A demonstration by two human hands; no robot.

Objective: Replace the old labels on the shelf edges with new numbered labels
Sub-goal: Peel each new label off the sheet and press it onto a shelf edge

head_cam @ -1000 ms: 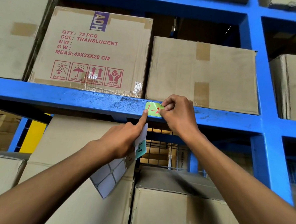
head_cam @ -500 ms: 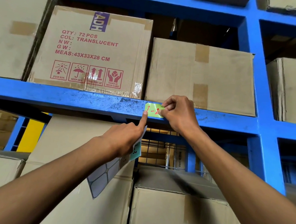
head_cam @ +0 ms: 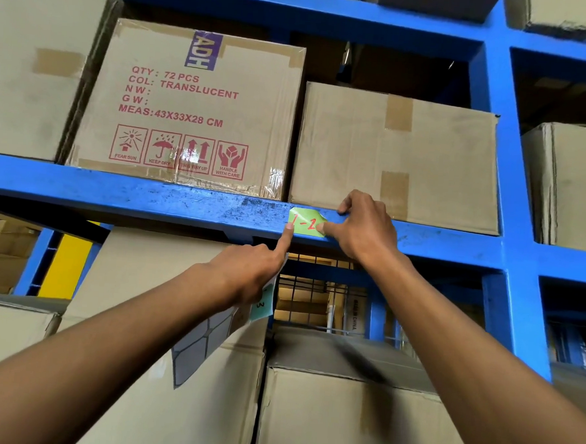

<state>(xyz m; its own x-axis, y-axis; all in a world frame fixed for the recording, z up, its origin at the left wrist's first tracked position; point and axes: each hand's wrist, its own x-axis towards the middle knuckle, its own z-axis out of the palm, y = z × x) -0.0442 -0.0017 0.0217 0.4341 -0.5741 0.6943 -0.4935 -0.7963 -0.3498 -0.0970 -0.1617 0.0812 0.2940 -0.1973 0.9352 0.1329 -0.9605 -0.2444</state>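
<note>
Now the right hand [head_cam: 366, 226] has uncurled from its pinch at the green label [head_cam: 306, 222]; its thumb presses the label's 3 o'clock end flat, fingers hooked over the blue shelf edge [head_cam: 149, 199]. The left hand [head_cam: 247, 274] keeps its forefinger on the 9 o'clock end, its grip closed around the label sheet [head_cam: 205, 343]. Seemingly sticking is nearly done. Reading "1-2" in red, the label's upper corner curls.

shelf edge [head_cam: 183, 201]: blue painted metal, scuffed | my label [head_cam: 305, 222]: glossy green paper | box [head_cam: 397, 156] above it: matt cardboard, taped
</note>
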